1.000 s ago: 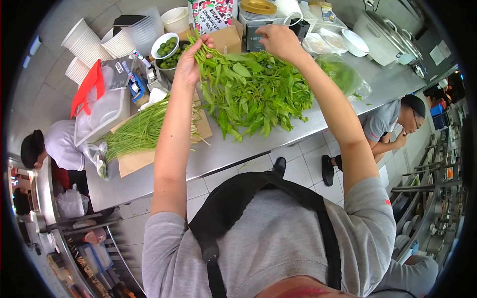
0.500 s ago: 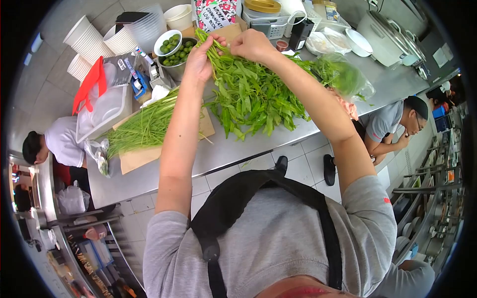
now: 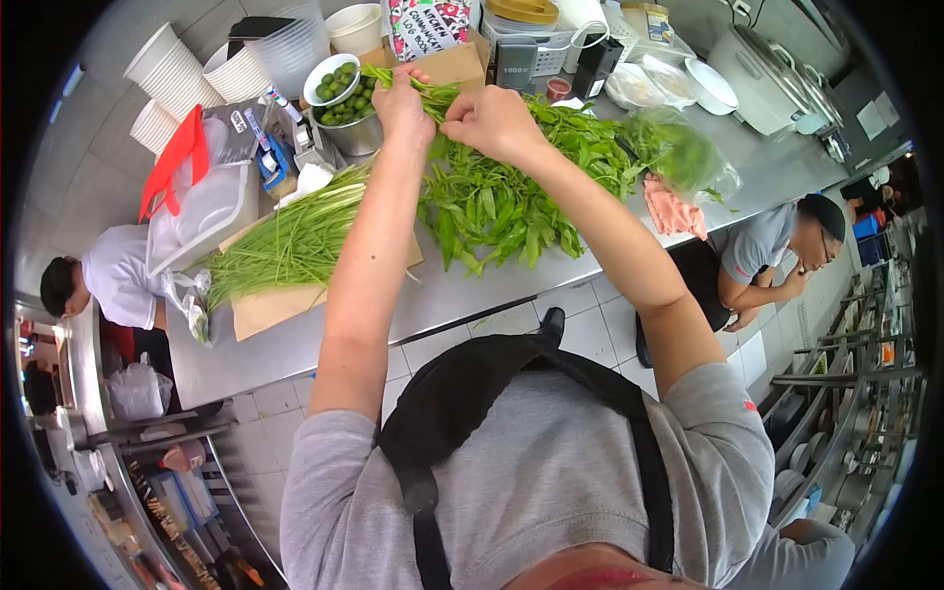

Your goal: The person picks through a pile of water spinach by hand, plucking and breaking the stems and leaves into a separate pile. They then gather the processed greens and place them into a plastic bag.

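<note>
My left hand (image 3: 403,108) is closed round the stem end of a bunch of leafy greens (image 3: 516,211), whose long narrow leaves spread to the right over the steel table. Cut stems poke out past the fingers. Close by on the right, my right hand (image 3: 495,123) is held in a pinch against the stems; what sits between its fingertips is hidden. Thin long green stalks (image 3: 295,241) lie on brown cardboard (image 3: 280,313) left of my left forearm. Just behind the left hand stands a metal pot (image 3: 356,138) of small green citrus fruits, with a white bowl of them on top.
The steel table (image 3: 442,295) holds stacked white tubs (image 3: 172,74), a clear plastic container (image 3: 202,216), a bag of greens (image 3: 678,152), a peach cloth (image 3: 674,206) and a large cooker (image 3: 757,79). One person (image 3: 772,251) is at the right, another (image 3: 118,275) at the left.
My right hand has come down toward me and slightly left, nearer the left hand. The left hand has turned, and the bunch's stems now lie more sideways. The peach cloth shows more.
</note>
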`<state>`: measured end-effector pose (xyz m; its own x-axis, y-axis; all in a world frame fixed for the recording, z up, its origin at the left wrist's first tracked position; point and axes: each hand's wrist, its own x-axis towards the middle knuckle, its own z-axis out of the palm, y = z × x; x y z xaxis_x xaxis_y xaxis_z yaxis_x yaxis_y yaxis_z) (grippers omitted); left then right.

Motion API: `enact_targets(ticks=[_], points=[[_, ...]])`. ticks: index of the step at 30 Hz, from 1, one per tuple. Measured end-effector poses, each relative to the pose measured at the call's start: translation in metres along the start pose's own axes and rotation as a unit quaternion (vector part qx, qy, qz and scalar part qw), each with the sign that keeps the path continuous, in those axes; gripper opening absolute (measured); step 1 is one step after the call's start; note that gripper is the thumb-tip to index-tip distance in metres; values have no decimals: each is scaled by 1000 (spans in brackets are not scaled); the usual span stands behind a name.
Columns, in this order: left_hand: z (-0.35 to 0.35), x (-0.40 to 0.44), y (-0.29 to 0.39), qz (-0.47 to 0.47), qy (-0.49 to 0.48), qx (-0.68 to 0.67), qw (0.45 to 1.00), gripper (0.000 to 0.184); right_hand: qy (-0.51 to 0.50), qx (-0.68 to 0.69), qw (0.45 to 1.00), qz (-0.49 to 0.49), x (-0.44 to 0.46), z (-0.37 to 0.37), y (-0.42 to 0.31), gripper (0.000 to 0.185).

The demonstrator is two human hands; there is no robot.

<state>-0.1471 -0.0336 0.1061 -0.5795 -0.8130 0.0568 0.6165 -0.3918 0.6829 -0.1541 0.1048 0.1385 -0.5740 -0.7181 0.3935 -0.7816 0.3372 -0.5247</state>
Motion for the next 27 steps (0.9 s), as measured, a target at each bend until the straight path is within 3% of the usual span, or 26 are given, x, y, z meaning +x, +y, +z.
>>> enact_targets(ticks=[9,12,13,14,16,19,24,26,27], points=[[6,2,-8,18,24,-13,999,4,43,-59,997,14,-1,5,4,9],[5,3,-13,29,48,-15,998,5,132,-160,978,-23,4,3,13,9],[2,6,-12,29,47,-16,998,5,147,-155,977,16,6,-5,17,9],[-3,10,-8,-5,62,-24,998,7,162,-150,974,54,8,-12,22,9],[-13,17,0,-40,81,-34,995,9,165,-139,976,34,8,-24,39,9],[-25,30,11,-160,92,-140,973,12,85,-150,985,33,8,-34,60,17],[-28,44,16,-192,85,-198,957,14,-45,-102,990,82,4,-12,69,21],[-20,38,21,-223,63,-237,944,16,-131,177,969,116,2,22,85,20],[-18,37,21,-224,62,-236,944,16,-130,177,969,117,2,29,78,20]])
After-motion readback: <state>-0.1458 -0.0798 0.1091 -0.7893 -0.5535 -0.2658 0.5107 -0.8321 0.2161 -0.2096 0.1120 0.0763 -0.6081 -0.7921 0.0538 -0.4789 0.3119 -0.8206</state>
